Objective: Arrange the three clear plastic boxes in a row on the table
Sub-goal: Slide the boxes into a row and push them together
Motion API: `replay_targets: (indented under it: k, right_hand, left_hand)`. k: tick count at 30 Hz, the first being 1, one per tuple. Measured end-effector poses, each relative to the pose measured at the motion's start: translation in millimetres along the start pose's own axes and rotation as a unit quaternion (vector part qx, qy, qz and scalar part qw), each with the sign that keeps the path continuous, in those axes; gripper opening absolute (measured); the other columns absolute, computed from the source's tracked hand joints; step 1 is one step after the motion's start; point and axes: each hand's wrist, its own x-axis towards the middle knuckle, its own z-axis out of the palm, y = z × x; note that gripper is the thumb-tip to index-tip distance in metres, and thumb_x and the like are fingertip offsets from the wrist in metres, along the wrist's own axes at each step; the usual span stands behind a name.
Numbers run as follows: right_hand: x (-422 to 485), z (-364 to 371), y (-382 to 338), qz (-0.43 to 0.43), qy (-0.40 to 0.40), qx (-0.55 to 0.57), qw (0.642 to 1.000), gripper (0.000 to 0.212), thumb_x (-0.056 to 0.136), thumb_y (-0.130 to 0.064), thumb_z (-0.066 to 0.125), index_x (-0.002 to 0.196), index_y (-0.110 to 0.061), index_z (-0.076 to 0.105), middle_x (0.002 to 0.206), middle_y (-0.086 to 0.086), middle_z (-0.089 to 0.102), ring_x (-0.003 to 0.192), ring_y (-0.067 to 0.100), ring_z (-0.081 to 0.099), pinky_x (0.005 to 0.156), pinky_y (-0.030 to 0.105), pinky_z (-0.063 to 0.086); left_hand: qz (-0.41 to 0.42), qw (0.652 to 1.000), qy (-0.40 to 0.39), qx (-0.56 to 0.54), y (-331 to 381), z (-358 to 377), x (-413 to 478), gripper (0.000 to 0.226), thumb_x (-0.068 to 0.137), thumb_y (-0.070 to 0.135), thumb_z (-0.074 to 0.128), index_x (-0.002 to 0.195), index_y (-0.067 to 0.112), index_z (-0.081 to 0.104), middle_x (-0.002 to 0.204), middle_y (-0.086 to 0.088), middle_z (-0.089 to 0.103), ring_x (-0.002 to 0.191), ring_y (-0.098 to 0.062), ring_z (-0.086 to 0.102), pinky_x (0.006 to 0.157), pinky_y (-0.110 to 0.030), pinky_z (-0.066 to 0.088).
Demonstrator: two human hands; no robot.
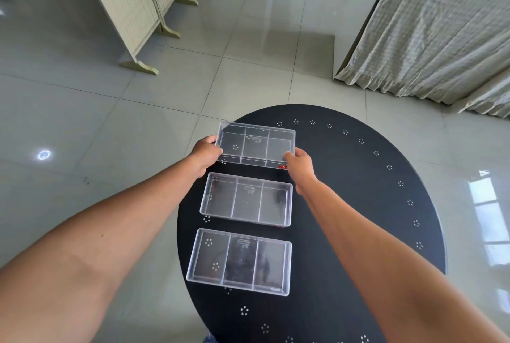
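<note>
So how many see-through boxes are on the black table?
3, in a line: the far box held by the left hand and right hand, the middle box, and the near box. None look hidden.

The round surface [345,204] is black, ringed near its edge with small white dot clusters shaped like flowers. The far box [256,146], middle box [247,199] and near box [240,261] are colourless clear plastic; the far box carries a small red sticker [283,167] at its five o'clock corner. The floor [110,122] is glossy pale grey tile. At two o'clock hangs a cream curtain [430,31] with a faint grid texture.
</note>
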Motion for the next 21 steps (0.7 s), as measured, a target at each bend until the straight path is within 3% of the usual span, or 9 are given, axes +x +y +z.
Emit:
replay_targets:
  k: [2, 4, 7, 12, 17, 21]
  right_hand:
    - [0.8, 2.5, 1.9, 0.004, 0.002, -0.010, 1.000, 0.032, 0.093, -0.010, 0.042, 0.115, -0.010, 0.065, 0.121, 0.018, 0.068, 0.116, 0.038, 0.060, 0.099, 0.045, 0.049]
    - [1.0, 4.5, 3.4, 0.006, 0.001, -0.008, 1.000, 0.032, 0.094, -0.010, 0.042, 0.115, -0.012, 0.067, 0.107, 0.009, 0.072, 0.098, 0.031, 0.065, 0.081, 0.031, 0.052]
    - [0.9, 5.4, 4.8, 0.003, 0.007, 0.000, 1.000, 0.030, 0.097, -0.008, 0.040, 0.113, -0.015, 0.065, 0.103, 0.001, 0.069, 0.089, 0.018, 0.058, 0.065, 0.021, 0.043]
    - [-0.9, 6.0, 4.1, 0.004, 0.025, -0.017, 1.000, 0.031, 0.098, -0.006, 0.041, 0.118, -0.020, 0.061, 0.095, -0.007, 0.065, 0.090, 0.016, 0.059, 0.074, 0.028, 0.048]
    - [-1.6, 6.0, 5.5, 0.006, 0.028, -0.026, 0.999, 0.038, 0.097, -0.008, 0.041, 0.128, -0.015, 0.061, 0.113, -0.002, 0.070, 0.094, 0.015, 0.061, 0.063, 0.021, 0.042]
    - [-4.0, 6.9, 6.4, 0.008, 0.034, -0.027, 0.999, 0.037, 0.098, -0.008, 0.042, 0.128, -0.016, 0.060, 0.107, -0.003, 0.069, 0.088, 0.014, 0.061, 0.065, 0.024, 0.044]
  left_hand:
    - [0.000, 1.000, 0.003, -0.007, -4.1, -1.4, 1.3, 0.059, 0.094, 0.002, 0.049, 0.150, 0.014, 0.036, 0.152, -0.008, 0.043, 0.137, -0.026, 0.043, 0.114, -0.038, 0.034]
    - [0.006, 1.000, 0.006, -0.008, -7.1, -2.4, 1.7, 0.058, 0.094, 0.004, 0.048, 0.150, 0.016, 0.038, 0.151, -0.007, 0.045, 0.136, -0.025, 0.044, 0.114, -0.036, 0.033]
    - [0.013, 1.000, 0.009, -0.005, -9.3, -4.0, 1.8, 0.055, 0.095, 0.004, 0.048, 0.148, 0.016, 0.040, 0.148, -0.008, 0.047, 0.134, -0.025, 0.046, 0.110, -0.033, 0.034]
    - [0.018, 1.000, 0.013, -0.005, -12.1, -4.4, 5.0, 0.057, 0.094, 0.003, 0.048, 0.148, 0.016, 0.039, 0.148, -0.010, 0.047, 0.134, -0.025, 0.046, 0.111, -0.033, 0.034]
    - [0.024, 1.000, 0.009, 0.000, -15.2, -3.2, 7.2, 0.056, 0.094, 0.003, 0.048, 0.148, 0.016, 0.039, 0.149, -0.010, 0.046, 0.135, -0.025, 0.045, 0.109, -0.032, 0.033]
    - [0.029, 1.000, 0.007, -0.002, -18.8, -2.9, 7.3, 0.056, 0.094, 0.002, 0.048, 0.147, 0.017, 0.040, 0.148, -0.011, 0.047, 0.134, -0.025, 0.046, 0.107, -0.031, 0.034]
